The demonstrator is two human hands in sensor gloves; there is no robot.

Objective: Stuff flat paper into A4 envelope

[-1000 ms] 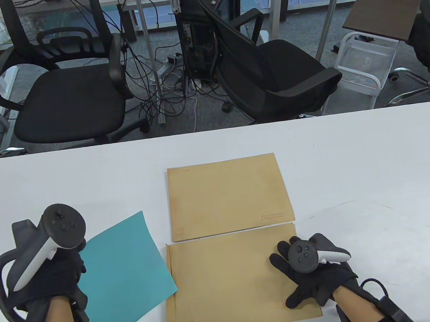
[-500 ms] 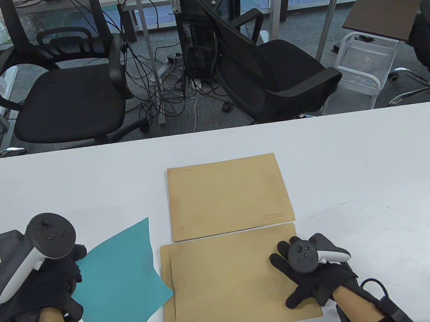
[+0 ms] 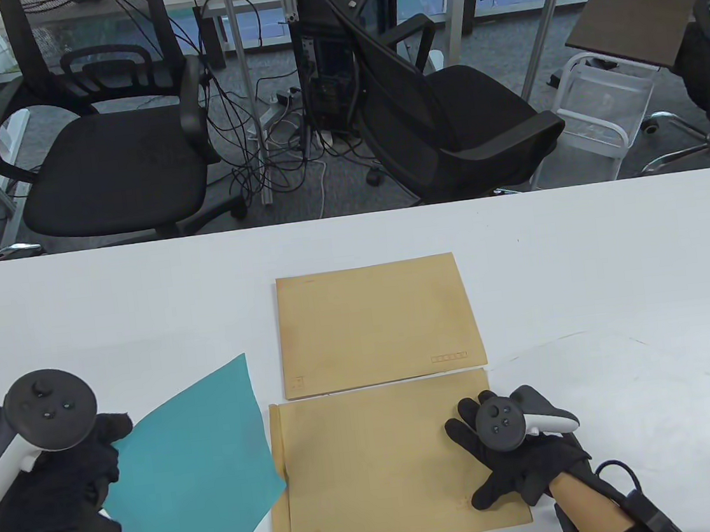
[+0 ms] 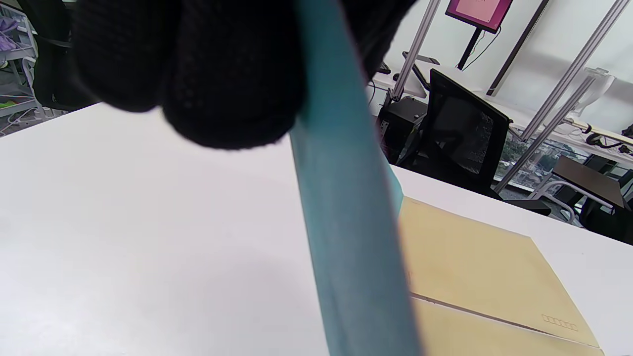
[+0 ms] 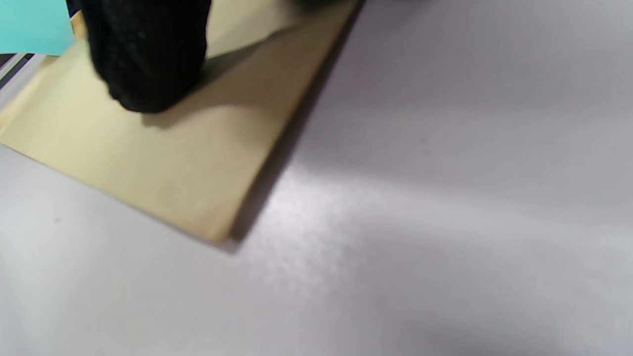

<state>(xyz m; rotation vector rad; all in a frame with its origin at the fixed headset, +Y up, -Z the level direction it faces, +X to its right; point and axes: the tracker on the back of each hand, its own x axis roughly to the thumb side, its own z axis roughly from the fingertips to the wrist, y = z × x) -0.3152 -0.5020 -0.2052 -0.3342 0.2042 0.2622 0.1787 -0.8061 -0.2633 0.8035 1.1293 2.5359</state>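
Note:
A teal sheet of paper is held by my left hand at its left edge, lifted off the table, its right corner over the left end of the near brown A4 envelope. In the left wrist view the sheet hangs edge-on between my gloved fingers. My right hand rests flat on the right end of the near envelope, fingers spread; in the right wrist view a finger presses on the envelope. The envelope's flap end faces the sheet.
A second brown envelope lies flat just behind the near one, also seen in the left wrist view. The white table ends at the far side, with black office chairs and cables beyond it.
My left hand has moved left and toward me with the teal sheet. The near envelope's left end has shifted slightly. My right hand has stayed in place on the envelope.

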